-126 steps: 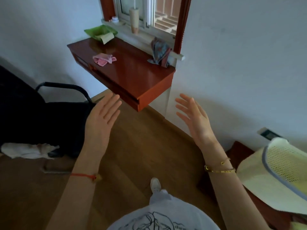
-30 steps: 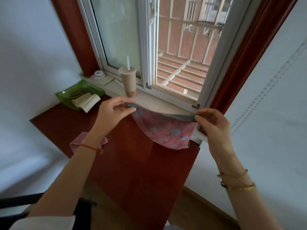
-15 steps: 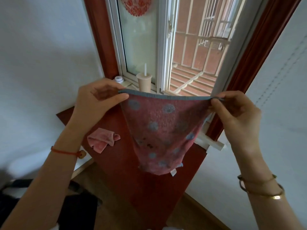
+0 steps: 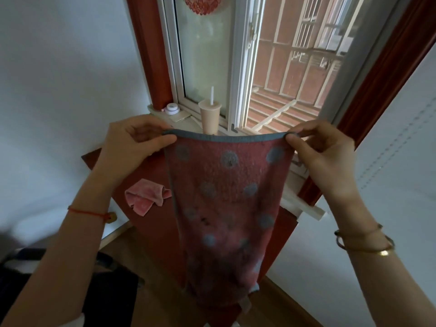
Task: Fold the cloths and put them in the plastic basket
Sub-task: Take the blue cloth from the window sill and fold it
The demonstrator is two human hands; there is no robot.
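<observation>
On the left, the left hand [image 4: 132, 147] pinches one top corner of the red dotted cloth [image 4: 224, 208], thumb and fingers [image 4: 165, 139] clamped on its grey hem. Below that hand a small pink cloth [image 4: 146, 195] lies crumpled near the left edge of the red-brown table [image 4: 146, 171], untouched. In the middle the dotted cloth hangs full length in the air in front of the table, its top edge stretched nearly straight, the lower end narrowing into loose folds. Behind it a cup with a straw [image 4: 209, 114] stands on the window sill [image 4: 188, 122]. On the right, the right hand [image 4: 323, 156] grips the other top corner, fingertips closed on the hem.

This looks like the opening of the first fold: the cloth is spread, not yet doubled. The next move likely calls for bringing the two corners together or laying the cloth flat on the table. The plastic basket is not in view.
</observation>
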